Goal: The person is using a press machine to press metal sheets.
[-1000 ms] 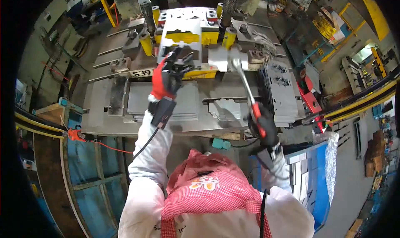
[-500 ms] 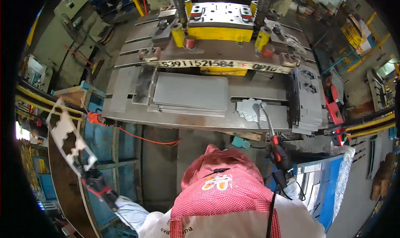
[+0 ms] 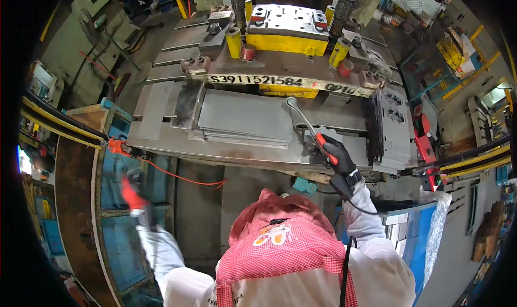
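Tabletop (image 3: pixel 175 140) with a stack of flat grey sheets (image 3: pixel 245 116), taken here as the landmark. The right hand (image 3: pixel 340 156), in a black glove, lies to the right of the stack and toward its front; its fingers are closed around the red grip of a long-shafted tool (image 3: pixel 308 123). The tool's rounded metal head reaches back to the stack's right edge; whether it touches the sheets cannot be told. A cut grey piece (image 3: pixel 325 131) lies right of the stack, partly covered by the tool and right hand. The left hand (image 3: pixel 133 189), blurred, is left of the stack and in front of it, above a blue-panelled frame (image 3: pixel 116 234); whether its fingers are clenched or released cannot be told. Farther right of the stack: punched sheets (image 3: pixel 396 132). Behind it: a yellow block (image 3: pixel 288 45).
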Action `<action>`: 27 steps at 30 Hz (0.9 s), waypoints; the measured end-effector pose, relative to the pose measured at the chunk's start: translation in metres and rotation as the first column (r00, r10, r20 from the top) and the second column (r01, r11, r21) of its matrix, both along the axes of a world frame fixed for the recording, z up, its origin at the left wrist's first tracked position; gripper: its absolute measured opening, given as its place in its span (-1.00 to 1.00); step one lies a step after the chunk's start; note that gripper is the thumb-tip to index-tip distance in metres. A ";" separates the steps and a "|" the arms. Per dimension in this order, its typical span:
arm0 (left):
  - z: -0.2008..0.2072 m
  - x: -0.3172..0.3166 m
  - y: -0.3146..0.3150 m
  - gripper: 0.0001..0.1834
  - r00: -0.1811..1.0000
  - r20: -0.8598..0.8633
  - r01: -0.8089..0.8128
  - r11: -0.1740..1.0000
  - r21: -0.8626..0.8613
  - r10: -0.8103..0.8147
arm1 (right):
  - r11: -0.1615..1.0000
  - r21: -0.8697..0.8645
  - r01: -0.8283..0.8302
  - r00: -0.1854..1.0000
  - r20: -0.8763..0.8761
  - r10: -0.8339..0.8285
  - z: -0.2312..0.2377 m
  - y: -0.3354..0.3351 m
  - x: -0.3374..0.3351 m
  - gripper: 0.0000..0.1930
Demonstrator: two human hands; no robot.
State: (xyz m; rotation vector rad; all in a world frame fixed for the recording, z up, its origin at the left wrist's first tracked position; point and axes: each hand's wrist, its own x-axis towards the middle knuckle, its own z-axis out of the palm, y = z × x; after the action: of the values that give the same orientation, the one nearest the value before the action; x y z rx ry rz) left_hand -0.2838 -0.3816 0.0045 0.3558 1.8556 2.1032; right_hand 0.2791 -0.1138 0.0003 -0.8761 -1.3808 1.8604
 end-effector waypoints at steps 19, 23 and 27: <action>0.029 0.305 0.148 -0.63 0.654 0.018 0.740 0.645 0.189 -0.756 | 0.947 -0.300 -0.112 0.988 0.068 0.138 0.074 -0.123 0.055 -0.33; 0.025 0.254 0.226 -0.55 0.320 -0.478 0.914 0.399 -0.069 -0.818 | 0.968 -0.233 -0.096 0.994 -0.082 0.078 0.080 -0.125 0.051 -0.34; 0.059 0.233 0.338 -0.58 -0.055 -0.876 0.787 0.518 -0.334 -0.480 | 0.983 -0.152 0.098 0.994 -0.023 -0.103 0.093 -0.091 0.024 -0.38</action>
State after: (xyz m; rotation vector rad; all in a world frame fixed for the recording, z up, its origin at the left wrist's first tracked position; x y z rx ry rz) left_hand -0.0511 -0.0440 0.0633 2.4500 1.0870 1.3266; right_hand 0.3033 -0.2052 0.0930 -0.9699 -1.1666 1.9110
